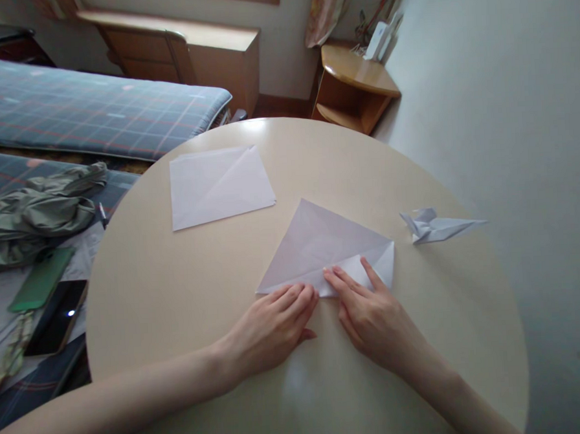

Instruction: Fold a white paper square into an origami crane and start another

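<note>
A white sheet of paper point(323, 235) lies on the round table in front of me, its near edge folded over in a long strip. My left hand point(273, 321) rests its fingertips on the left part of that strip; the fingers are stretched out side by side, with the thumb apart below. On the right part of the fold, my right hand point(367, 310) presses with its fingers spread. Neither hand grips the sheet. To the right stands a folded paper bird point(436, 225), with a long pointed end towards the wall.
A stack of white paper point(220, 188) lies at the far left of the round table point(177, 281). Left of the table, a green phone case point(41, 278), a dark phone point(59, 318) and a crumpled grey-green cloth point(41, 207) lie on a bed. The wall point(535, 165) stands close on the right.
</note>
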A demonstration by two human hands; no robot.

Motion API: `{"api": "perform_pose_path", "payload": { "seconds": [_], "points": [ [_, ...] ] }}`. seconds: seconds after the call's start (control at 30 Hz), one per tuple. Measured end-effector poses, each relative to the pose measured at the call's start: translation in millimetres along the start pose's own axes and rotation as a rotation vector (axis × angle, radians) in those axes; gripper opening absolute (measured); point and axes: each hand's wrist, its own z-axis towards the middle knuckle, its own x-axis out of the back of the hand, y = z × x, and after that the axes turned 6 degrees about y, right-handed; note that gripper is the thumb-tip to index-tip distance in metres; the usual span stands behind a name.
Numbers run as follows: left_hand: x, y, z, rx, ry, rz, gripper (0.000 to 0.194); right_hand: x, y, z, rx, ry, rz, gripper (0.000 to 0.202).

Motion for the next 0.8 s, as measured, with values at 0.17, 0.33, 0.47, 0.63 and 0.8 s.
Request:
{"api": "perform_pose_path", "payload": {
  "seconds": [0.17,0.33,0.47,0.63,0.8],
  "points": [
    [-0.4,6,0,-0.015,0.012,0.083,0.046,-1,0,-1,0.009,-0.011,-0.011,0.040],
    [-2.2,16,0,0.007,0.024,0.170,0.049,-2,0,-2,0.011,-0.013,-0.011,0.040],
    [-4.4,25,2,0.052,0.000,0.222,0.053,-3,1,-2,0.013,-0.011,-0.012,0.040],
    [-7.0,34,5,0.129,-0.024,0.243,0.055,-4,1,-3,0.026,-0.028,-0.027,0.041],
    [-10.0,38,7,0.167,0.020,0.240,0.054,-5,0,-5,0.046,-0.033,-0.070,0.041]
  ]
}}
